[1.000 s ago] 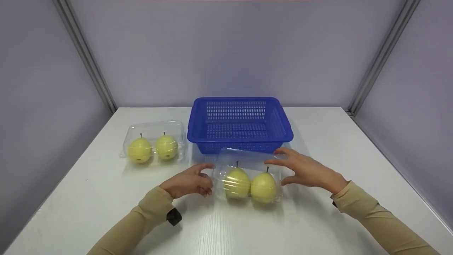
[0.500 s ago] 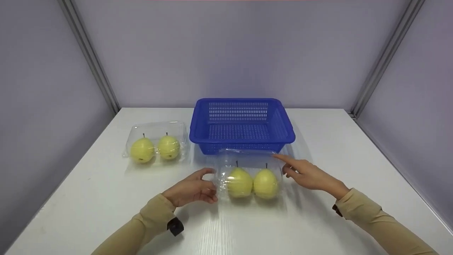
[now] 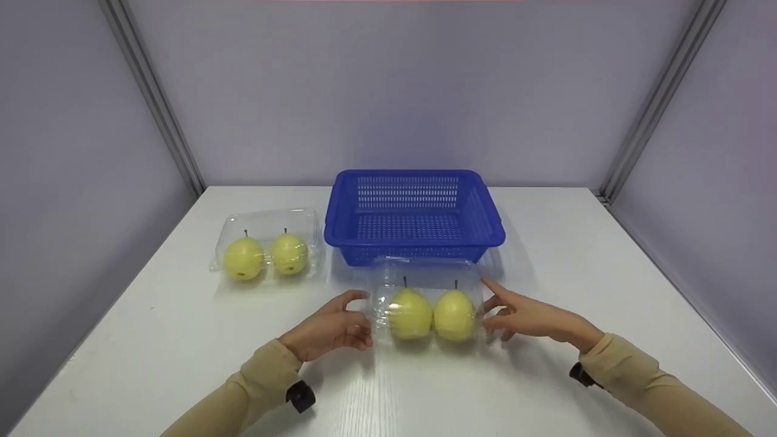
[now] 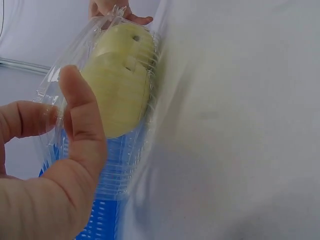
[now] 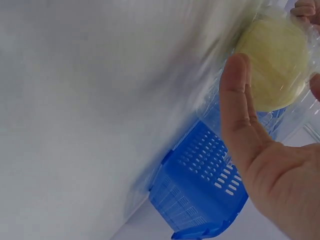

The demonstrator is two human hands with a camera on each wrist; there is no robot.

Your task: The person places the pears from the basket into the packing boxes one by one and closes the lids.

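Note:
A clear plastic clamshell box [image 3: 425, 271] stands in front of the blue basket. Inside it sit two yellow pears, a left pear [image 3: 410, 314] and a right pear [image 3: 454, 315]. My left hand [image 3: 331, 328] holds the box's left side; the left wrist view shows its thumb [image 4: 82, 115] in front of the clear plastic. At the right side my right hand [image 3: 534, 317] grips the box, its index finger along the upper right corner. The right wrist view shows the near pear [image 5: 275, 65] behind my thumb. Some of the fingertips are hidden.
The blue perforated basket [image 3: 414, 241] stands at the back of the white table [image 3: 419, 394]. Left of it lies a second clear clamshell box [image 3: 270, 220] with two yellow pears. Grey panels enclose the back and sides.
My right hand has come down from over the lid to the box's right side. The box has straightened and its lid sits lower. My left hand has shifted slightly toward me.

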